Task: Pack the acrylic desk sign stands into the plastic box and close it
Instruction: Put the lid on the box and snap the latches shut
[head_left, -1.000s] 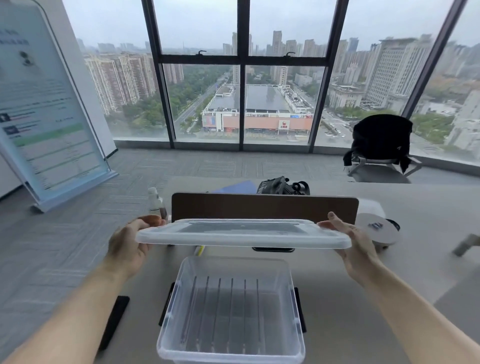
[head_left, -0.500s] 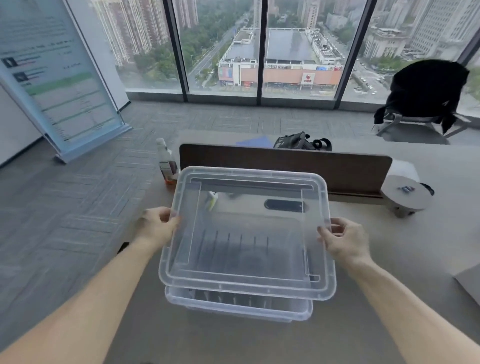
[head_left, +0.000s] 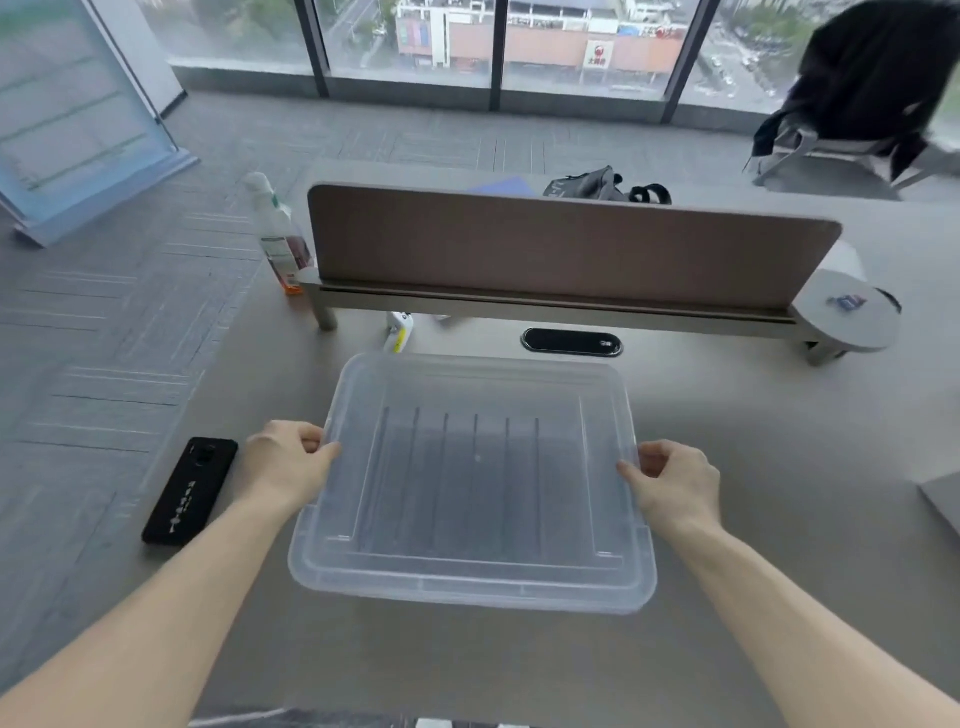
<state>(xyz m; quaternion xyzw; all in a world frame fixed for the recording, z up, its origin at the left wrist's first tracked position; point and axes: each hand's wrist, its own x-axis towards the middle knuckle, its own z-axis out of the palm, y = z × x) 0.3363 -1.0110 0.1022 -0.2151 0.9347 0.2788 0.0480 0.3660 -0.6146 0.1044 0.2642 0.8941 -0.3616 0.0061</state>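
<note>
In the head view, the left hand (head_left: 288, 462) pinches the left edge of the clear lid (head_left: 475, 483), thumb on top and fingers curled under the rim, while the right hand (head_left: 675, 480) grips the right edge the same way. Both hands are closed on the lid, one on each side at about its middle.

The lid lies flat over the plastic box (head_left: 467, 597), which sits on the grey surface (head_left: 779, 441) near the person, in the middle of the scene. Its corners line up with the rim below, though whether it has seated all the way cannot be told. Through the hazy plastic a row of dark upright lines shows inside, most likely the edges of the acrylic sign stands (head_left: 462, 467) standing side by side.

To judge from this, packing is done and the closing step is in hand. The next move likely calls for even downward pressure along the rim until it snaps on all round, then fastening any side latches; none are plainly visible here.

A black phone (head_left: 191, 491) lies on the surface just left of the left hand. Farther off stands a brown divider panel (head_left: 571, 244), with a spray bottle (head_left: 278, 234) at its left end.
</note>
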